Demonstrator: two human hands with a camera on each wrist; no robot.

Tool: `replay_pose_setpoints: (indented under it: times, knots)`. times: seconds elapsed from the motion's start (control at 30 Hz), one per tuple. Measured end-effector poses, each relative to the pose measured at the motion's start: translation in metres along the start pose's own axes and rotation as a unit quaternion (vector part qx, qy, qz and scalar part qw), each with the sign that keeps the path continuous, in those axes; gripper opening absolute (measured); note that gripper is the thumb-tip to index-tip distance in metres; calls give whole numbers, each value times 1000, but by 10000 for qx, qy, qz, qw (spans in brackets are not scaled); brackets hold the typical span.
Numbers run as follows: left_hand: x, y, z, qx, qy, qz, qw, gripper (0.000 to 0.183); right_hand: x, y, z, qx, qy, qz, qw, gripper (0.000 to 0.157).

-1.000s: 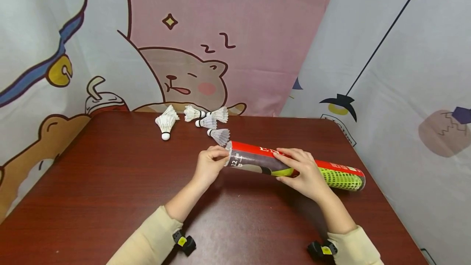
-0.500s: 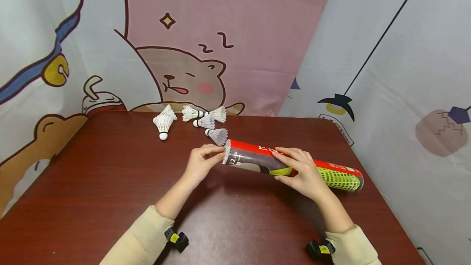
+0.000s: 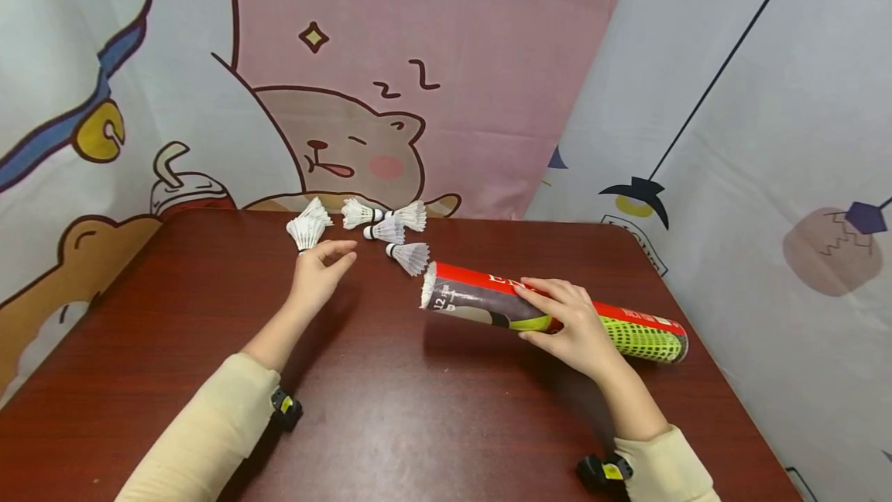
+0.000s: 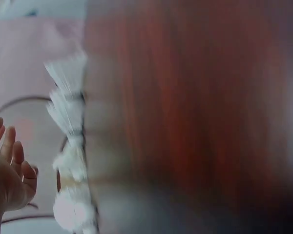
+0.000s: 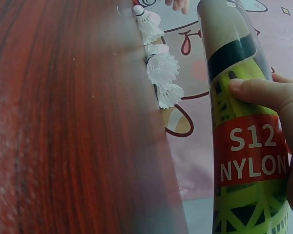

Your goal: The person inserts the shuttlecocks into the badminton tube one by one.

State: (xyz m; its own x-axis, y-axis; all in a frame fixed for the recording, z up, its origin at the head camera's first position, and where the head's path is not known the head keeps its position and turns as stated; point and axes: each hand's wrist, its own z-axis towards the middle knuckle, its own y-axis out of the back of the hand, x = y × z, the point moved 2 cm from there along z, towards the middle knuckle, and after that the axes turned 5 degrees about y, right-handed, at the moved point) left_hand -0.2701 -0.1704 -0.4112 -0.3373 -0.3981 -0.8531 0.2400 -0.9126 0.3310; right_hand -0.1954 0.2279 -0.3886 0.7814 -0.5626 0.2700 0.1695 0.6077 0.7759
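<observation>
My right hand grips a red, grey and green shuttlecock tube round its middle. The tube lies slantwise, its left end raised above the table and its right end low. White feathery edges show at the raised end. In the right wrist view the thumb lies along the tube, whose label reads "S12 NYLON". My left hand is over the table with loosely bent fingers and nothing visible in it. Just beyond it are white shuttlecocks, their cork hidden behind the hand. The left wrist view is blurred.
More white shuttlecocks lie together near the back edge of the dark red-brown table. One shuttlecock lies nearer, close to the tube's raised end. A printed cloth hangs behind the table.
My left hand has left the tube's raised end and moved left to the shuttlecocks at the back left. The right hand and the tube have stayed about where they were.
</observation>
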Motion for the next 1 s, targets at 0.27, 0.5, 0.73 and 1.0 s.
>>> replay_pose_setpoints:
  times: [0.27, 0.5, 0.73, 1.0]
  knots:
    - [27, 35, 23, -237, -140, 1495, 9884, 26, -2, -3, -1, -8, 36, -53, 10000, 77]
    - [47, 54, 39, -201, 190, 2467, 9687, 39, -2, -3, -1, -8, 48, -55, 10000, 77]
    - [57, 60, 50, 204, 572, 3087, 9492, 48, -1, -3, 0, 40, 54, -85, 9999, 77]
    - [62, 61, 61, 551, 818, 3298, 9389, 52, -1, -3, 0, 57, 38, -58, 10000, 76]
